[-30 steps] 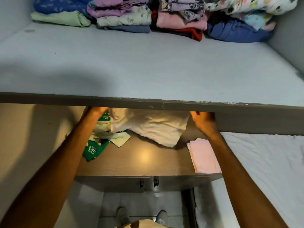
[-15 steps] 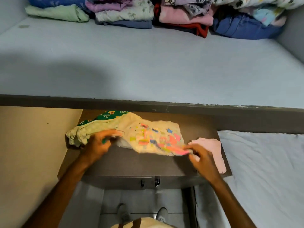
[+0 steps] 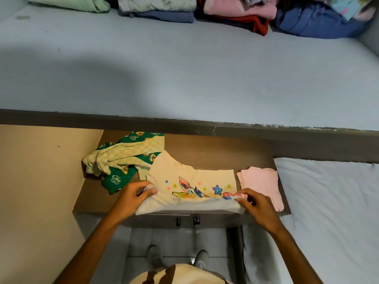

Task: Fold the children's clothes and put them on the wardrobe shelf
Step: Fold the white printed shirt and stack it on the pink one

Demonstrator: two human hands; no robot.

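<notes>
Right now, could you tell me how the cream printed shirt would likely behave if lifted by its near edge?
The cream printed shirt would probably go floppy and sag: its near edge already droops between the left hand and right hand. It looks thin, so likely light. Pushed along the brown surface, it would probably bunch up rather than slide whole.

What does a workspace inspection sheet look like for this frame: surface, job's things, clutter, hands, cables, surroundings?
Surface: brown lower shelf, bare at the back.
Job's things: cream printed shirt spread flat, near edge lifted; folded pink garment to its right; folded stacks at the back of the upper wardrobe shelf.
Clutter: green patterned clothes crumpled to the left.
Hands: left hand and right hand each pinch a near corner of the shirt.
Cables: nothing seen.
Surroundings: white bed sheet to the right; beige wall to the left.
</notes>
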